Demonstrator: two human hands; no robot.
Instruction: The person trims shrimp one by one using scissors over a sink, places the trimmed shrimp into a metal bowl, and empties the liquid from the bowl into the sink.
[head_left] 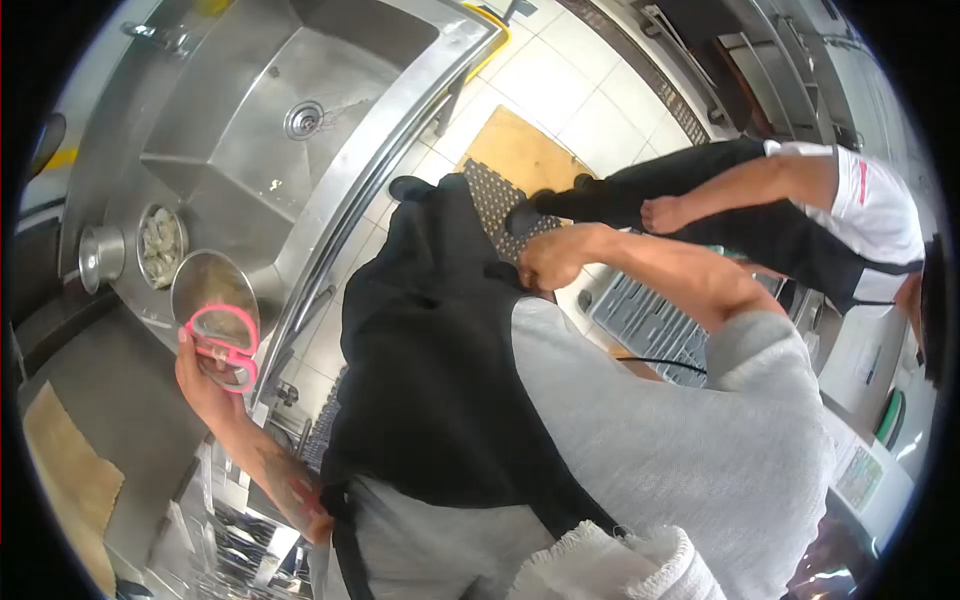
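Pink-handled scissors (228,350) are held in my left hand (208,382), with fingers wrapped at the handles. They overlap the near rim of a round metal bowl (215,275); the blades are hard to make out. Beside that bowl stands a smaller metal bowl (161,250) with pale pieces in it. My right hand (560,258) is closed at the side of my black apron (430,340), and what its fingers hold, if anything, is hidden.
A steel sink (250,120) with a drain lies beyond the bowls. A small metal pot (101,257) stands at the left. Cutlery (245,550) lies at the lower left. Another person (740,190) in a dark apron stands at the right, near a grey rack (655,310).
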